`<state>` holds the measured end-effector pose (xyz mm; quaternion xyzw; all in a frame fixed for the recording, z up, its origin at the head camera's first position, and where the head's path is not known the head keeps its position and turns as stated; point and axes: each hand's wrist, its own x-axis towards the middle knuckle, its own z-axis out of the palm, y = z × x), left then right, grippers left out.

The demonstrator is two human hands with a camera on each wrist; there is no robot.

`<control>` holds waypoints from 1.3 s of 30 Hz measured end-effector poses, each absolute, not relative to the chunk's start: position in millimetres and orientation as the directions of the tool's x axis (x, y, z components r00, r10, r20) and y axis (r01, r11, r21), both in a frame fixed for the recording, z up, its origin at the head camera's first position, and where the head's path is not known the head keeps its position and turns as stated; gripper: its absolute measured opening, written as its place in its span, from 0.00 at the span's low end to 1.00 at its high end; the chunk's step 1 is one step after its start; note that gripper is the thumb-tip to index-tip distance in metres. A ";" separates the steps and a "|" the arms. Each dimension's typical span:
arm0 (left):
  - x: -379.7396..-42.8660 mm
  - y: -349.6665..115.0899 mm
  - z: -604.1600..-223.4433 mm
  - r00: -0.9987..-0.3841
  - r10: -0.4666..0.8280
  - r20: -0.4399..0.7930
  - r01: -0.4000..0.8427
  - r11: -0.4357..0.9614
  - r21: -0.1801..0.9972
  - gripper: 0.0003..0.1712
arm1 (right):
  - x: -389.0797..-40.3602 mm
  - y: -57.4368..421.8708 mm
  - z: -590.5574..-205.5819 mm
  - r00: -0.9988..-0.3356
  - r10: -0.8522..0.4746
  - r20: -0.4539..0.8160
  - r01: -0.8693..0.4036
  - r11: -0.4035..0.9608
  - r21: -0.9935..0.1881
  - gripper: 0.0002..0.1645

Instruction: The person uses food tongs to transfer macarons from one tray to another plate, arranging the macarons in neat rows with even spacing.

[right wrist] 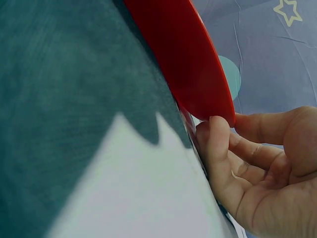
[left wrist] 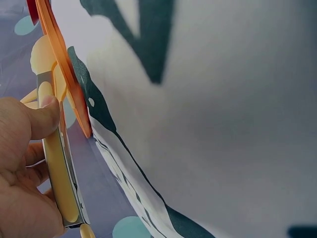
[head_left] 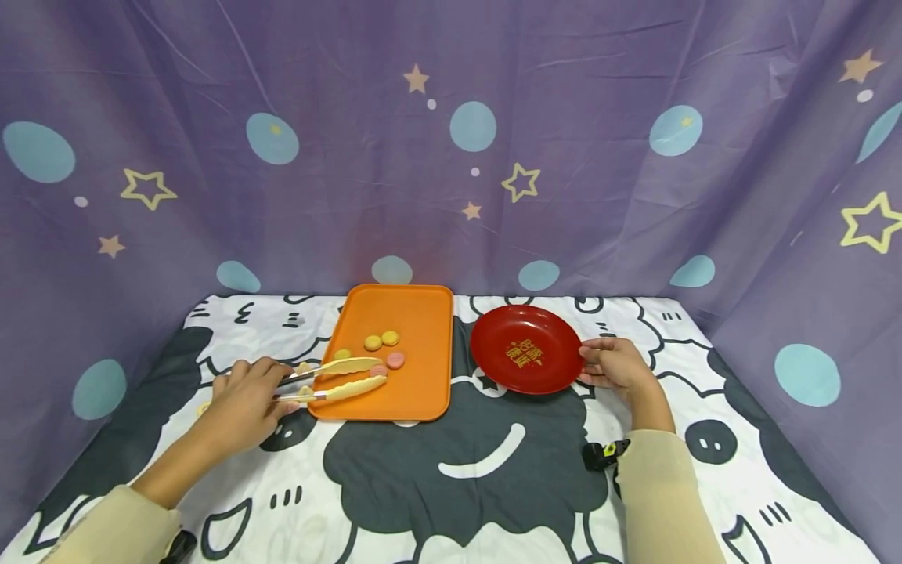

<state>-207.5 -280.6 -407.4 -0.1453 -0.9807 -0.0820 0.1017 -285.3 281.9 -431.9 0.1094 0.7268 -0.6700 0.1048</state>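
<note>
1. left hand (head_left: 243, 409) curls round tongs (head_left: 355, 365), their tips apart over an orange tray (head_left: 419, 321).
2. right hand (head_left: 618, 366) pinches the rim of a red plate (head_left: 496, 333), right of the tray.
3. on the tray: yellow discs (head_left: 373, 343), pink discs (head_left: 395, 360).

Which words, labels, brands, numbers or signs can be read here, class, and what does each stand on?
Plate: gold Chinese-style characters, too small and blurred to quote.
No other word, label, brand or number can be read in any view.
</note>
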 end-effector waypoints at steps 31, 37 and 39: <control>-213.2 -283.4 -410.5 -0.943 0.263 0.205 0.293 0.947 0.132 0.29 | -287.1 281.8 -437.2 -0.962 0.033 -0.271 0.272 0.090 -0.958 0.21; -213.2 -284.5 -411.2 -0.937 0.269 0.221 0.301 0.945 0.128 0.30 | -287.8 281.8 -437.1 -0.960 0.026 -0.277 0.279 0.084 -0.957 0.21; -213.4 -284.5 -410.4 -0.936 0.271 0.226 0.304 0.944 0.130 0.30 | -288.0 281.9 -436.8 -0.960 0.028 -0.278 0.279 0.081 -0.957 0.21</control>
